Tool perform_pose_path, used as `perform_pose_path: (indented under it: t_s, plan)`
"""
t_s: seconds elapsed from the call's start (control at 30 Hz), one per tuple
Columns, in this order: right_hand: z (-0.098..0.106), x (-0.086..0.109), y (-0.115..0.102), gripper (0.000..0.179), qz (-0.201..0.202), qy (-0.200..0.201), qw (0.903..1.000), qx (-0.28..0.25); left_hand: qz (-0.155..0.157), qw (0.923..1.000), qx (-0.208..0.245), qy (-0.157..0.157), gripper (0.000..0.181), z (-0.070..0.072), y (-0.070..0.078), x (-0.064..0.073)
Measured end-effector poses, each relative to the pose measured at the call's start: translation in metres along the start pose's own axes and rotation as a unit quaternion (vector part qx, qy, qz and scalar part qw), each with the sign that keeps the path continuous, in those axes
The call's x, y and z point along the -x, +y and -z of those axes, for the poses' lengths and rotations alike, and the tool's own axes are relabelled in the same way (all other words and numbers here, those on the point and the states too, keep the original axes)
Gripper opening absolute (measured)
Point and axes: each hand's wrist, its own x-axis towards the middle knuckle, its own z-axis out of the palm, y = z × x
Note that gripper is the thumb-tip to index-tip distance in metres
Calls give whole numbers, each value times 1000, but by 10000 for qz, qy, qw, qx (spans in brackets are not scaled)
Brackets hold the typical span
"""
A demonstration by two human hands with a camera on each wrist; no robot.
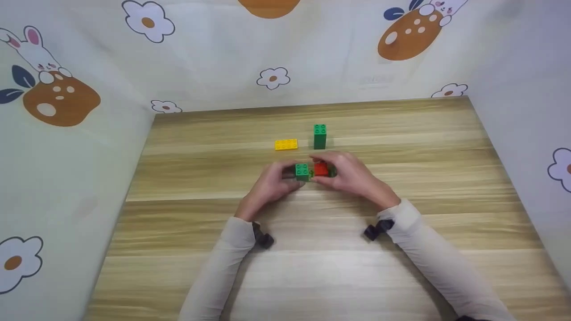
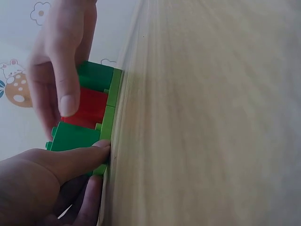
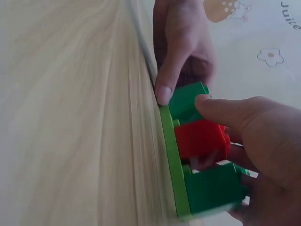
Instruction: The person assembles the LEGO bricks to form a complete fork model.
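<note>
A row of building bricks stands on joined light green plates (image 2: 107, 120), low against the wooden table. The left hand (image 1: 271, 180) grips the plates' left end, thumb on the near side, beside a dark green brick (image 1: 302, 171). In the middle of the row is a red brick (image 3: 201, 139), which the right hand (image 1: 350, 174) holds between thumb and fingers from above. In the right wrist view, its thumb tip overlaps the left green brick's upper corner. Another dark green brick (image 3: 214, 188) sits at the right end, largely covered by the right hand in the head view.
Beyond the hands, a flat yellow brick (image 1: 286, 144) lies on the wooden table (image 1: 312, 267). A tall green brick stack (image 1: 320, 137) stands upright to its right. Printed cloth walls (image 1: 214, 58) border the table's back and sides.
</note>
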Motion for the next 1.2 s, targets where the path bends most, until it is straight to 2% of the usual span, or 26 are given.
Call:
perform_pose_path:
  t_s: [0.13,0.27,0.47,0.67,0.87,1.03,1.1,1.2]
  plan:
    - [12,12,15,67,-380,-170,9990,-154,111,9999,122,-31,45,0,1,-1]
    - [20,26,30,63,-642,-278,9967,-424,137,9998,144,-27,45,0,2,-2]
    - [24,34,41,48,-749,-265,9945,-682,90,9998,154,5,46,1,1,0]
    - [24,34,45,43,-746,-193,9940,-781,156,9998,150,-15,46,1,0,-1]
    - [22,34,46,42,-787,-204,9926,-902,124,9993,-16,-360,50,9,-3,-2]
    - [21,33,44,41,-734,-199,9938,-811,52,9963,458,-720,58,22,-3,-4]
    - [21,33,43,41,-725,-171,9942,-770,16,9959,578,-689,60,27,-2,-7]
    - [22,32,43,43,-763,-165,9939,-778,-59,9995,237,-182,58,34,2,-16]
